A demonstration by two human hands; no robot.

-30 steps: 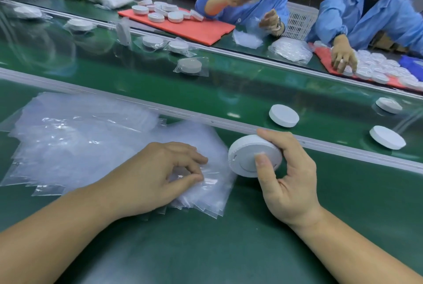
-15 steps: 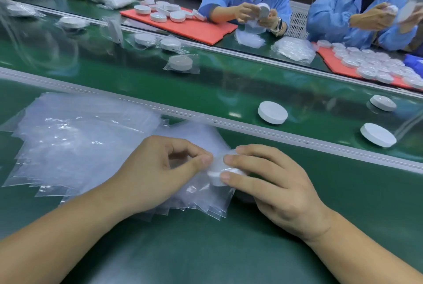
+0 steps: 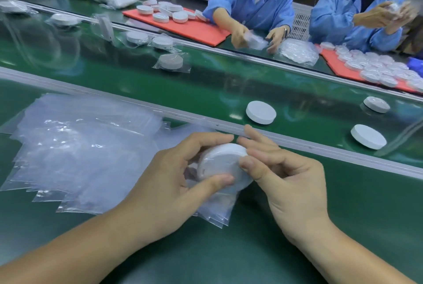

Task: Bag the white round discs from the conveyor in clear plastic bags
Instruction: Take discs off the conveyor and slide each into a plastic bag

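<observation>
White disc (image 3: 223, 160) raised off bag pile (image 3: 80, 151), left hand (image 3: 169, 192) gripping it, right hand (image 3: 290, 183) pinching its edge

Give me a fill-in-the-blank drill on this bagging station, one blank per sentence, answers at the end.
1. The disc held between the left hand and the right hand is ____ in colour.
2. The pile of clear bags spreads out to the person's ____ of that disc.
3. The conveyor belt is ____.
4. The workers opposite wear coats coloured ____.

Missing words: white; left; green; blue.
</observation>
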